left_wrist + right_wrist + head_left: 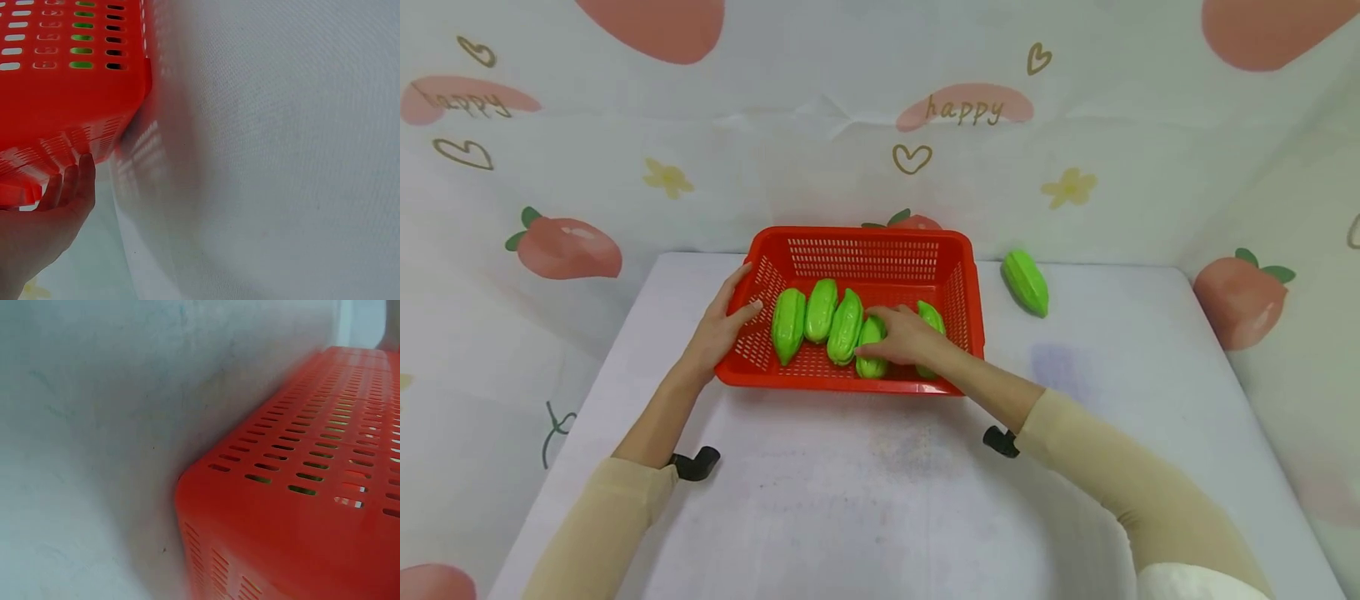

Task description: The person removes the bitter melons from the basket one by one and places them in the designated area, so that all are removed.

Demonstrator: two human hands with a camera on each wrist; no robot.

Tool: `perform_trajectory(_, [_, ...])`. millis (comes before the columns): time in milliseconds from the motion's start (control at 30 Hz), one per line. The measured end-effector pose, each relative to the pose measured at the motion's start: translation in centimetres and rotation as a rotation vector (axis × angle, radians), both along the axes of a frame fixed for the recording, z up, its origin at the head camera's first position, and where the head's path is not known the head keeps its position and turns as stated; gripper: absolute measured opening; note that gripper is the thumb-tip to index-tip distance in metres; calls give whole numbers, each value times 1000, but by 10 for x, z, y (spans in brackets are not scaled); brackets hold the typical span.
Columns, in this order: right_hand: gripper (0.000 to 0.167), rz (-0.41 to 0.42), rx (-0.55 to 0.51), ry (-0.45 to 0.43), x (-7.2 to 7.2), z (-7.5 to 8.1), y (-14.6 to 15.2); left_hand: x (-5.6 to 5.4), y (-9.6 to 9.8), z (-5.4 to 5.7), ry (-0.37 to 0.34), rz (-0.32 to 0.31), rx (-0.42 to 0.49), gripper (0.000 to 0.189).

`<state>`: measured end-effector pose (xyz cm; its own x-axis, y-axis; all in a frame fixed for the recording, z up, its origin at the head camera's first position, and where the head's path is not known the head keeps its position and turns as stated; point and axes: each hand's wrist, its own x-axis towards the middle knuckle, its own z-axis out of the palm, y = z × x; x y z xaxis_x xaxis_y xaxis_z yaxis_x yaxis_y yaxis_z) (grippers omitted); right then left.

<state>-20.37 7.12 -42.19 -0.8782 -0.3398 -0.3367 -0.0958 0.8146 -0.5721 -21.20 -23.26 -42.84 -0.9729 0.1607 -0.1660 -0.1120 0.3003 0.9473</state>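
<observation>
A red slotted plastic basket [842,384] stands on the table with several glossy, ridged green fruits in it, among them one at the left [787,325]. My left hand [715,333] grips the basket's left side, thumb over the rim. In the left wrist view, fingers of the left hand [62,206] lie along the outer wall. Reaching over the front rim, my right hand [906,335] pinches a green fruit [872,358] between thumb and fingers. Another green fruit [930,317] is partly hidden by that hand. The right wrist view shows the basket's outside [281,512], not the hand.
One more green fruit [1026,283] lies on the white table [865,500], right of the basket. A printed cloth [820,158] hangs behind the table and along both sides. Black wrist cameras sit under the left [698,463] and right [1000,442] forearms.
</observation>
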Motion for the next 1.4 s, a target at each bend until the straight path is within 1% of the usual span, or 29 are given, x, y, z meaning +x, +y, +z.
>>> perform_trajectory(167, [74,3,-11,16,-3,-1,-4,0,0,1,0,-2,0,64])
perform_trajectory(333, [71,15,-34,22,-5,1,-3,1,0,2,-11,6,-1,63])
perform_trajectory(533, [72,-9,-90,6,-7,4,3,0,3,4,-28,8,0,66])
perform_trajectory(600, [72,-11,-111,8,-7,4,4,1,3,6,-33,4,-4,68])
perform_trajectory(700, [73,-4,-142,11,-7,6,6,4,6,15,-52,0,3,69])
perform_trajectory(733, [74,-2,-152,13,-7,7,7,5,6,16,-55,0,9,69])
perform_trajectory(833, [75,-4,-174,18,-7,10,10,3,5,14,-60,1,17,69])
perform_trajectory(933, [77,-3,-202,15,-6,14,12,-1,0,4,-50,-1,19,69])
perform_trajectory(1067, [79,-4,-233,7,-6,17,15,-2,0,4,-46,-3,13,69])
perform_trajectory(1167, [80,-9,-242,7,-6,18,16,0,2,9,-49,-1,9,69])
perform_trajectory(1300, [79,-15,-265,26,-5,21,19,6,7,22,-54,-2,13,69])
perform_trajectory(1333, [79,-18,-275,35,-5,22,19,7,8,24,-57,-2,18,69])
perform_trajectory(1400, [79,-22,-291,54,-4,24,22,7,8,23,-57,0,22,69])
